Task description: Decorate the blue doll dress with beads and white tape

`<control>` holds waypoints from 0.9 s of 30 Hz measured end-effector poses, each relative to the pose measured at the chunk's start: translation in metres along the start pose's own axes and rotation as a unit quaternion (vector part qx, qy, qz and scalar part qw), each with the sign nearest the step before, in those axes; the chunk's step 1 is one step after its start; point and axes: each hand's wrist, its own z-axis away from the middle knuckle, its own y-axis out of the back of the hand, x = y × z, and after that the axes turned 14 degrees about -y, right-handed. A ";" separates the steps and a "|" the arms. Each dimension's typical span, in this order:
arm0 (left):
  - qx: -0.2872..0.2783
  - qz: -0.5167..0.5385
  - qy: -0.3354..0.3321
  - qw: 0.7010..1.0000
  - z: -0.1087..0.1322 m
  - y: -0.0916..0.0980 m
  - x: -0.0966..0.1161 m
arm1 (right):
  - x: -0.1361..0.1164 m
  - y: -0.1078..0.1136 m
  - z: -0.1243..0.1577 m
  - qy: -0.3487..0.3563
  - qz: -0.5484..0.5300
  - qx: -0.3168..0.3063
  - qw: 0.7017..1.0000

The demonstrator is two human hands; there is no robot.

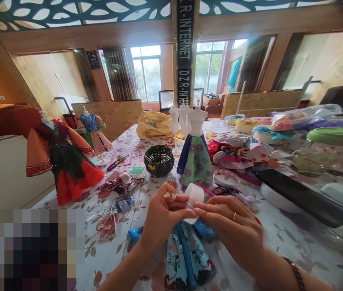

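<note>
A roll of white tape (196, 192) is held upright over the near part of the table. My left hand (159, 220) pinches it from the left, thumb and fingers closed at its rim. From the right, the fingertips of my right hand (234, 226) press together at a clear strip on the roll's face. Just beneath both hands lies a light-blue patterned doll dress (200, 254) with a darker blue band down its middle. Behind the roll stands a white doll mannequin (198, 121) wearing a green and navy skirt (196, 159).
Left stand two dressed mannequins, one in a red and dark-green gown (64, 161). A dark woven basket (159, 161) sits mid-table, with scissors (116, 162) nearby. Fabric pieces (238, 151), a black phone (304, 198) and a green-lidded container (336, 136) crowd the right.
</note>
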 end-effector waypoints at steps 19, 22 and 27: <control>0.019 0.046 -0.024 0.998 0.001 -0.001 0.003 | 0.000 -0.001 0.000 -0.047 -0.029 0.036 0.998; 0.022 0.026 -0.033 0.999 0.003 -0.003 0.006 | -0.005 -0.001 -0.006 -0.110 -0.060 0.084 0.988; 0.013 -0.017 -0.061 0.998 0.011 -0.006 0.007 | -0.006 -0.003 -0.010 -0.143 -0.056 0.125 0.980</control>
